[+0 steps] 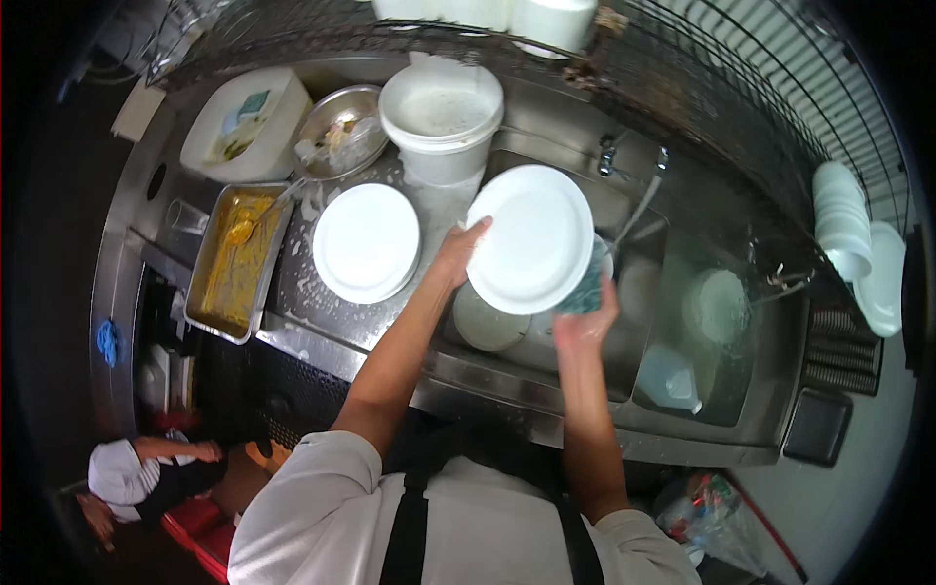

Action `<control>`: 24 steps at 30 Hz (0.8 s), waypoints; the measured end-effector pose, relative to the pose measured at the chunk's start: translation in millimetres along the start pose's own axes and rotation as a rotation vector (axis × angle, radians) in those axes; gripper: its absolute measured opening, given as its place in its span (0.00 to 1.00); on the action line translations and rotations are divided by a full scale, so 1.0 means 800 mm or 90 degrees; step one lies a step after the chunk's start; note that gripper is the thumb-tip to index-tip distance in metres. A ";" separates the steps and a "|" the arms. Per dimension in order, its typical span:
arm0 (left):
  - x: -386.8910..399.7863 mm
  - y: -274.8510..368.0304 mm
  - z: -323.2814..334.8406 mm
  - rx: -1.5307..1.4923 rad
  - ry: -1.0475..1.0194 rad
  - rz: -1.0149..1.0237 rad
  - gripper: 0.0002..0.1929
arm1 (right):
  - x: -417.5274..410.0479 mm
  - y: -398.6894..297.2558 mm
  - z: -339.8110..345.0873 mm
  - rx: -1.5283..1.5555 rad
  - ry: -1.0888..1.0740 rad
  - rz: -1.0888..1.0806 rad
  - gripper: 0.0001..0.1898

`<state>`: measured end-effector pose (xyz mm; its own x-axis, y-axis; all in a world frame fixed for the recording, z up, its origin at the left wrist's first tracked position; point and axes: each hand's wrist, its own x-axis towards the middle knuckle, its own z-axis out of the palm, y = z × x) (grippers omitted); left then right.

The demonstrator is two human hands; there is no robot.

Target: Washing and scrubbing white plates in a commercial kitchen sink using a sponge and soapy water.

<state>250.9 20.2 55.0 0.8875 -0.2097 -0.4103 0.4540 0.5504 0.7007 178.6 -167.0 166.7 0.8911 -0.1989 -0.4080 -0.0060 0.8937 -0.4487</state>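
My left hand [461,252] grips the left rim of a white round plate [530,238], thumb on top, above the near sink basin [545,365]. At the plate's lower right, my right hand [587,314] holds a green scouring pad [583,291] close to the rim; its fingers are partly hidden. Another pale rim shows behind the pad, and I cannot tell what it belongs to. Below the held plate, a round pale dish [488,322] lies in the basin, partly covered. To my left, a stack of white plates [367,243] sits on the wet steel counter [344,325].
A white bucket [442,110], a steel bowl of scraps [342,135], a white tub [248,124] and a sauce-smeared steel pan [238,256] stand left. The right basin holds water and a plastic jug [669,379]. A wire rack [731,88] overhangs. Another person [157,468] is lower left.
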 end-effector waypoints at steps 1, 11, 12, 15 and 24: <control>-0.007 0.000 -0.001 -0.002 0.038 -0.010 0.25 | 0.017 -0.006 0.014 -0.025 -0.039 0.008 0.25; -0.070 0.083 -0.090 0.600 0.379 0.271 0.28 | -0.009 0.147 0.043 -0.039 -0.075 0.255 0.23; -0.081 0.099 -0.116 0.628 0.426 0.283 0.25 | -0.004 0.149 0.058 -0.097 -0.072 0.218 0.23; -0.122 0.124 -0.183 0.487 0.472 0.394 0.18 | 0.068 0.141 0.132 -0.344 -0.389 -0.075 0.20; -0.151 0.105 -0.267 0.550 0.812 0.326 0.18 | 0.331 0.205 0.247 -1.649 -0.542 -0.656 0.24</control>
<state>165.1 264.6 38.8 0.5129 0.8553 0.0732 0.4447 -0.3376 0.8296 503.8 6.3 142.3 0.8298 0.5465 0.1130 0.5342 -0.8364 0.1228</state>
